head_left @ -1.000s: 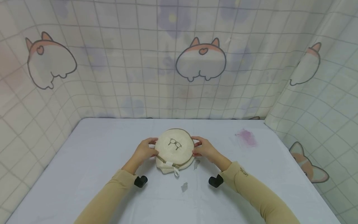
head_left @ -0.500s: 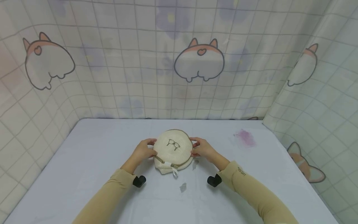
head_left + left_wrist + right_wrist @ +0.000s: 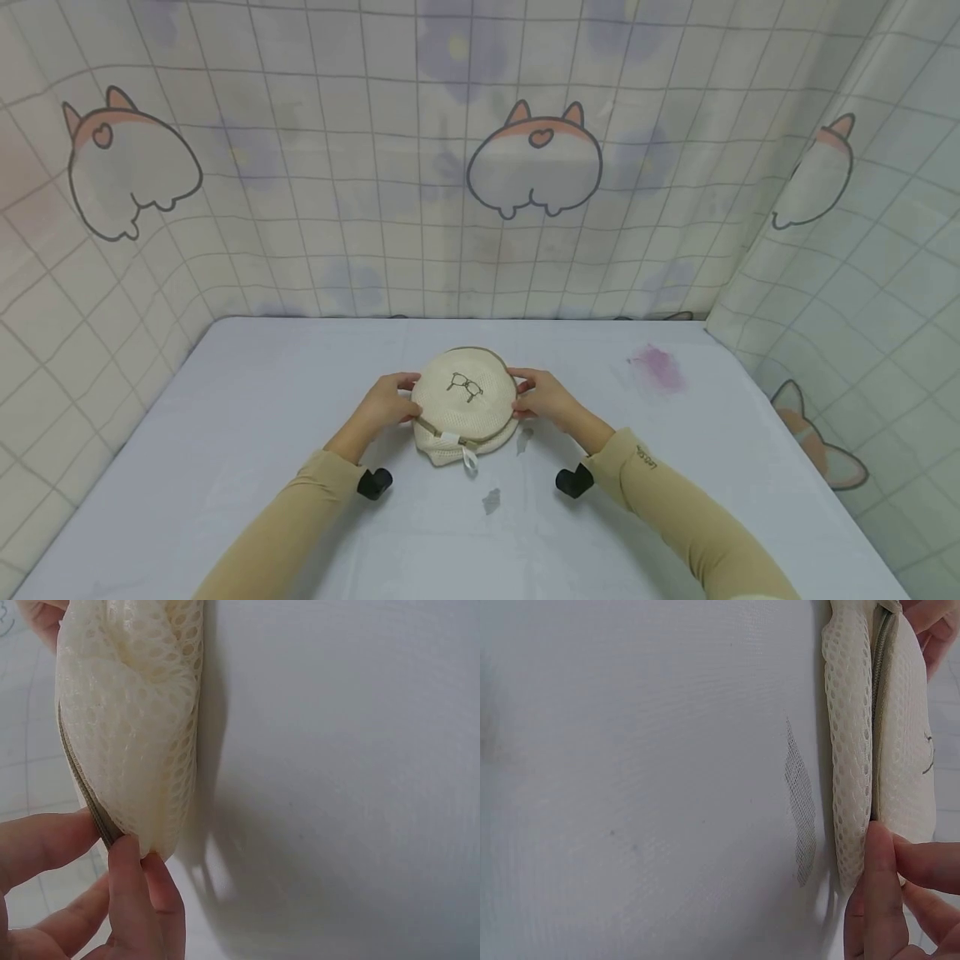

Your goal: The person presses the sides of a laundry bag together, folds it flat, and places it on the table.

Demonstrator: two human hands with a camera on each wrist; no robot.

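Observation:
A round cream mesh laundry bag with a glasses motif on its top lies squashed low on the white table. A brown zipper runs round its rim, and a white loop hangs at the front. My left hand pinches the bag's left edge; in the left wrist view, thumb and fingers meet at the zipper's lower end. On the opposite side my right hand pinches the right edge, its fingertips at the zipper line in the right wrist view. The bag's underside is hidden.
The white-covered table has a pink stain at back right and grey patches near the bag. Grid-patterned curtains with cartoon animals enclose its back and sides. A black wrist camera sits below each cuff.
The head view has shifted slightly, moving the whole scene a little to the left. Both hands keep their hold on the laundry bag, which stays in place.

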